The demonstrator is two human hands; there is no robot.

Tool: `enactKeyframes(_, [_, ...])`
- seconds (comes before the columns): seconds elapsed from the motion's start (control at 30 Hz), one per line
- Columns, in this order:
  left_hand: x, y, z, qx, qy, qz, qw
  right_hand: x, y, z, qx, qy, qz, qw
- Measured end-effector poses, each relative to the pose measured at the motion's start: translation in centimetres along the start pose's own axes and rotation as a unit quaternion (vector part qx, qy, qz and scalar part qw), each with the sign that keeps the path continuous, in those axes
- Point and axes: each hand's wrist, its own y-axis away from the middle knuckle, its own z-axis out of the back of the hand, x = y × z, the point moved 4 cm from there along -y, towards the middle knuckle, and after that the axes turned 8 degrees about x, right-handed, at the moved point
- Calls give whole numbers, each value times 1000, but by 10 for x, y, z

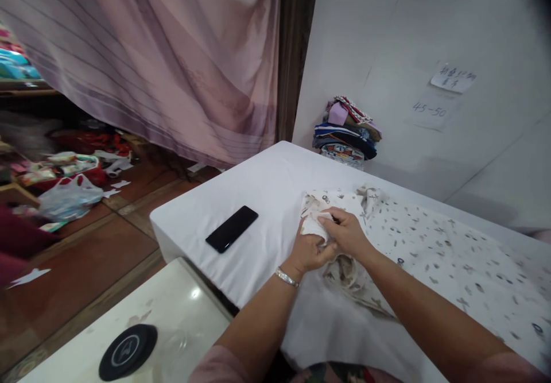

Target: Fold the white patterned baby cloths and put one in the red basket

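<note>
A white printed cloth [430,245] with small grey and brown motifs is spread over the right part of the white table, with a crumpled fold [370,196] behind my hands. My left hand [307,254], a bracelet at its wrist, is closed around a gathered end of this cloth. The plain white underside [315,225] of that end is turned up between both hands. My right hand [348,233] pinches the same end with thumb and fingers. Something small and dark shows by its fingers, too unclear to name. A bunched part [344,271] of the cloth lies below my hands.
A black phone [232,228] lies on the white table [267,170], left of my hands. Folded clothes [346,130] are stacked by the wall. A cream surface [185,308] at lower left bears a round black object [128,351]. Bags and a red basket [92,173] stand on the floor.
</note>
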Motion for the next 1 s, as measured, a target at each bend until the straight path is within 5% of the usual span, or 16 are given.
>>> enactKeyframes(0.23, [-3, -3, -6, 26, 9, -41, 999, -5, 6, 11, -50, 92, -3, 995])
enactKeyframes(0.43, [-1, -1, -8, 25, 58, 5, 998, 7, 18, -6, 70, 256, 45, 963])
enactKeyframes(0.63, [7, 0, -9, -7, 182, 52, 982, 14, 31, -16, 87, 284, 110, 949])
enactKeyframes(1.0, [1, -1, -15, 31, -97, -52, 993, -7, 26, -11, 47, 236, 68, 968])
